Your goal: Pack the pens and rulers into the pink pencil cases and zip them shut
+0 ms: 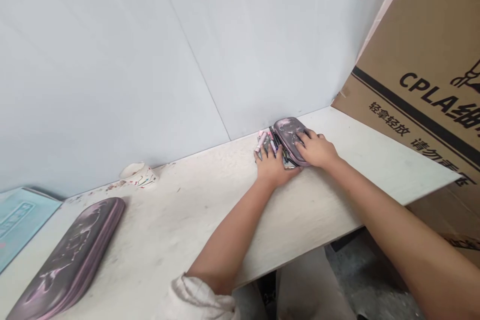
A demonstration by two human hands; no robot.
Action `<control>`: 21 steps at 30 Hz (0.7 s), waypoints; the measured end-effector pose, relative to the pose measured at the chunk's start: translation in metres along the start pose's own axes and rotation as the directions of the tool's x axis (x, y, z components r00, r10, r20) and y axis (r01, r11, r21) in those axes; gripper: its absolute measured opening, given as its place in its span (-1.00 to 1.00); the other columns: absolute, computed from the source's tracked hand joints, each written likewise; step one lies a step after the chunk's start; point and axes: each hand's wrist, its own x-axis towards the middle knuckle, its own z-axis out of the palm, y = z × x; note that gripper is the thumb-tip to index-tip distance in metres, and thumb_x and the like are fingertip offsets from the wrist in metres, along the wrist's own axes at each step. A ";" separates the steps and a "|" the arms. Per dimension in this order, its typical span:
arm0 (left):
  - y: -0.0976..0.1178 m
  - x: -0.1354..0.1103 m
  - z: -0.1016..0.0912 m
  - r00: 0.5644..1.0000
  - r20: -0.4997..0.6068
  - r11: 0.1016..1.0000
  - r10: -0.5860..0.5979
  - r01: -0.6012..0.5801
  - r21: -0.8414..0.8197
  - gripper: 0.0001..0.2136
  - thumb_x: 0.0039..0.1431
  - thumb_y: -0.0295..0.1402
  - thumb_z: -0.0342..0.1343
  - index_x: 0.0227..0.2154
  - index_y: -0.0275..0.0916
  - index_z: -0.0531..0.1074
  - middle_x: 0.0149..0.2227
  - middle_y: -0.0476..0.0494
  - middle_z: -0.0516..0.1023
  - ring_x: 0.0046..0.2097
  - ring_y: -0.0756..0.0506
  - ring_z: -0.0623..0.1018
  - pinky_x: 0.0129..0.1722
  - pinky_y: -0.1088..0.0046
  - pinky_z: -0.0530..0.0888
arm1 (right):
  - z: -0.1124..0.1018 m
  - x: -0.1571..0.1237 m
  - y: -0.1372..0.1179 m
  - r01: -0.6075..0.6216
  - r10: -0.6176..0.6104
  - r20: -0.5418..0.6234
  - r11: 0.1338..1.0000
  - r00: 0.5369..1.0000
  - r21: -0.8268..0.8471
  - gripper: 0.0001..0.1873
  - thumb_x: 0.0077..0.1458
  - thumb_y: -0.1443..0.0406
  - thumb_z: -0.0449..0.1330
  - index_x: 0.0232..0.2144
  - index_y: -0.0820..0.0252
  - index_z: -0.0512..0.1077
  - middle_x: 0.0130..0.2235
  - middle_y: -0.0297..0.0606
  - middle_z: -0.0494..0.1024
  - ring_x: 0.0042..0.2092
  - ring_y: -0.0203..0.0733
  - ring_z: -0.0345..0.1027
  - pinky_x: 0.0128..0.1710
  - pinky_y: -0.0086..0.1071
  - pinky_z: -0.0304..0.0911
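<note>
Pale board (210, 200) against a grey wall (112, 60): at its back edge sits an open mauve zip pencil case (289, 139) (steadied from both sides). The left hand (275, 167) lies spread beside its pens (270, 144); the right hand (317, 150) presses closed-up fingers (303, 141) on the lid.

You are facing a cardboard box (423, 60) printed in bold black "CPLA" with cut-off Chinese characters; below a black stripe, it is reading "轻拿轻放" (handle gently), then "请勿…".
</note>
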 end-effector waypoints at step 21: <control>-0.104 -0.088 -0.029 0.997 -0.047 0.998 -0.061 0.062 0.007 -0.17 -0.07 0.23 -0.11 0.23 -0.10 -0.04 0.28 -0.30 -0.01 0.29 -0.35 -0.06 0.18 -0.07 -0.16 | 0.030 -0.047 -0.112 0.220 -0.221 -0.109 0.975 0.969 -0.026 -0.45 0.16 0.10 -0.18 0.15 0.12 0.19 0.19 -0.10 0.19 0.01 0.15 0.19 -0.16 -0.07 0.28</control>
